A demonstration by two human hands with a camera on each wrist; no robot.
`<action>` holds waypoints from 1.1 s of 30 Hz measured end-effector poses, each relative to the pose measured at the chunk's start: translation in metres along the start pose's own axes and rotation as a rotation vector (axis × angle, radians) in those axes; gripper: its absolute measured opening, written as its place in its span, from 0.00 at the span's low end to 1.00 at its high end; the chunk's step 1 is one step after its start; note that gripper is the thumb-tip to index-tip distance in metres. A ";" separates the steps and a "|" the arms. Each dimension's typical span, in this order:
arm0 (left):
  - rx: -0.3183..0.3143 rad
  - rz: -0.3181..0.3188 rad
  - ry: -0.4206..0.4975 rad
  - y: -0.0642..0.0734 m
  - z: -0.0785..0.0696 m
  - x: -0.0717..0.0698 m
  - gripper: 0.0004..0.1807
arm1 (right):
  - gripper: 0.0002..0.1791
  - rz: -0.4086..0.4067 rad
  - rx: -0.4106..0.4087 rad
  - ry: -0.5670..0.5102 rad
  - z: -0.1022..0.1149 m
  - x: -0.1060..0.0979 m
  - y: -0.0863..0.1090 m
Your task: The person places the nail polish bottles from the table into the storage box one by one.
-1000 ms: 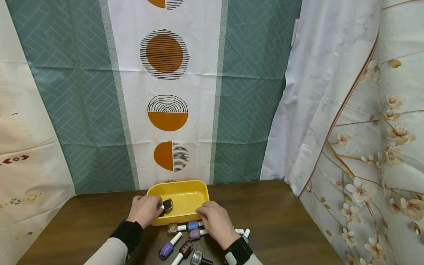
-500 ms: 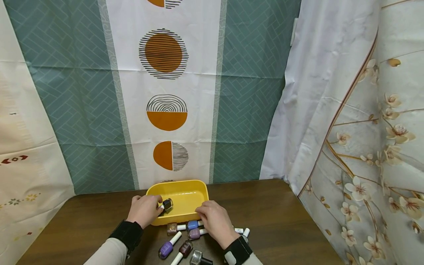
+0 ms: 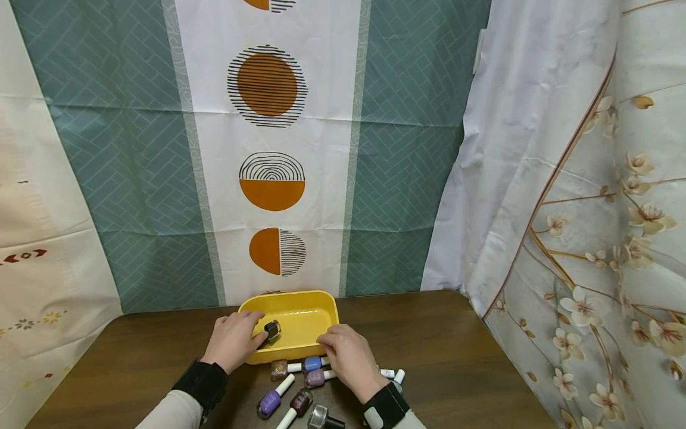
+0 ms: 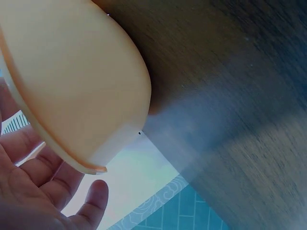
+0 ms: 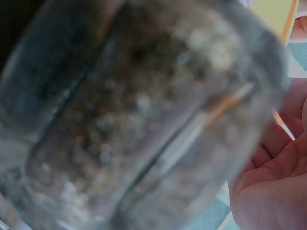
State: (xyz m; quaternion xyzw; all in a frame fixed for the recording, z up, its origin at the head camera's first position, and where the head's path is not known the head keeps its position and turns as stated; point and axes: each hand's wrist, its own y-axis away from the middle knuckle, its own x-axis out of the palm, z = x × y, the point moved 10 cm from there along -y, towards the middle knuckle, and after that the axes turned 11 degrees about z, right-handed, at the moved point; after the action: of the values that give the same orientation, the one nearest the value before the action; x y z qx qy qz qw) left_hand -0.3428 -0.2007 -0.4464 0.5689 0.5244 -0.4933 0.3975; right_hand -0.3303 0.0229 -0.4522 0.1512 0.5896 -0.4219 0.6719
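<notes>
A yellow plastic tray point(image 3: 308, 326) sits at the back of the table. My left hand point(image 3: 231, 342) is over its left end, thumb and fingers spread apart; in the left wrist view the fingers point(image 4: 62, 184) lie along the tray's rim. A dark nail polish bottle point(image 3: 273, 331) lies inside the tray close to the left thumb, its cap end hidden by the hand. My right hand point(image 3: 351, 362) pinches the tray's front right rim. A glittery nail polish bottle point(image 5: 134, 110) fills much of the right wrist view, blurred and close to the camera.
Several nail polish bottles lie in front of the tray, among them a brown glitter one point(image 3: 278, 370), a blue one point(image 3: 312, 364), a purple one point(image 3: 269, 404), a dark red one point(image 3: 301, 402) and a silver one point(image 3: 318, 417). A patterned curtain point(image 3: 273, 179) hangs behind the table.
My left hand has let go of the dark nail polish bottle, which stays in the tray; its fingers have spread and lifted slightly. The right hand has stayed at the rim.
</notes>
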 end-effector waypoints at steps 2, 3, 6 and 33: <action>0.010 -0.015 -0.003 0.002 -0.002 -0.002 0.26 | 0.06 -0.003 -0.001 0.000 0.000 0.000 0.000; 0.016 -0.024 -0.004 0.003 -0.003 -0.003 0.26 | 0.06 -0.005 -0.003 0.001 0.000 0.000 0.000; 0.034 -0.048 -0.010 0.008 -0.007 -0.006 0.27 | 0.06 -0.008 -0.004 0.004 0.000 0.000 0.000; 0.135 -0.226 -0.054 0.077 -0.042 -0.025 0.32 | 0.06 0.002 0.006 -0.014 -0.001 0.000 0.000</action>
State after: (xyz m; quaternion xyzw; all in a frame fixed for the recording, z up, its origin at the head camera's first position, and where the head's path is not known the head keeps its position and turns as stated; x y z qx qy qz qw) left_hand -0.2599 -0.1757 -0.4185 0.5181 0.5399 -0.5842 0.3142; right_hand -0.3312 0.0235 -0.4528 0.1508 0.5835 -0.4239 0.6761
